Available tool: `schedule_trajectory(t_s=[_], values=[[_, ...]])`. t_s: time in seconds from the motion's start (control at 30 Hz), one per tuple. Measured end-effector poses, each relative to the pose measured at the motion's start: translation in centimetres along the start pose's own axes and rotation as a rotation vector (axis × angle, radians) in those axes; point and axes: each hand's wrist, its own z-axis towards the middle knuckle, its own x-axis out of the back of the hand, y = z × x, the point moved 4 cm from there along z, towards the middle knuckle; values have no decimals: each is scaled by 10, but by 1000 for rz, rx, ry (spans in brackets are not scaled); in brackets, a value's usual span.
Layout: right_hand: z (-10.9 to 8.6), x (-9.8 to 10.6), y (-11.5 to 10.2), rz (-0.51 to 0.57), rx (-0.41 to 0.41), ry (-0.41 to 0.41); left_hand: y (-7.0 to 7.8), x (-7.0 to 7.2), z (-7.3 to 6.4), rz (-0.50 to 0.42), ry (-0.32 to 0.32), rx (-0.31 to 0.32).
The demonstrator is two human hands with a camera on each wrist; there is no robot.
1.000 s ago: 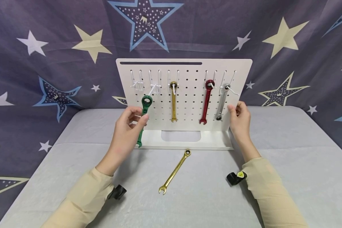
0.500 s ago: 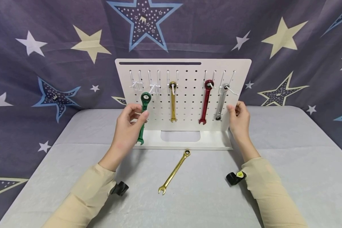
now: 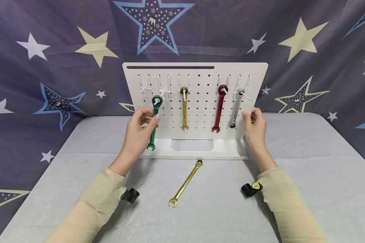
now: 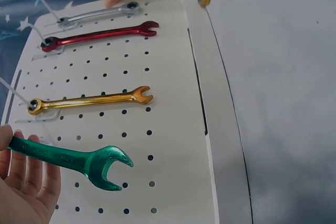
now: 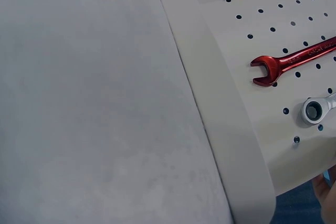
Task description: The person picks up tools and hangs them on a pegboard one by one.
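My left hand point(image 3: 139, 133) pinches a green ratchet wrench point(image 3: 153, 135) by its shaft, ring end up, in front of the white pegboard point(image 3: 200, 111). In the head view, the tip of a white hook point(image 3: 165, 91) shows within the wrench's ring. The left wrist view shows the wrench's open end point(image 4: 102, 166) out past the fingers, over the board. My right hand point(image 3: 257, 130) grips the board's right edge, thumb in front and fingers partly hidden behind. Gold point(image 3: 185, 113), red point(image 3: 220, 109) and silver point(image 3: 236, 111) wrenches hang from hooks.
A second gold wrench point(image 3: 186, 184) lies on the grey cloth-covered table point(image 3: 219, 209) before the board's base. At the board's far left, another white hook point(image 3: 144, 90) carries nothing. A dark star-patterned curtain point(image 3: 219, 30) hangs behind.
My left hand has raised the green wrench and moved slightly right, bringing its ring up to the hook. The right hand stays on the board's edge.
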Motion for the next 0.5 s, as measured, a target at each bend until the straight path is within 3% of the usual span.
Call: schedule_trajectory(t_s=[0.5], values=[[0,1,-1,-8,-13,-9,-10,-9,18,-40,10,6]])
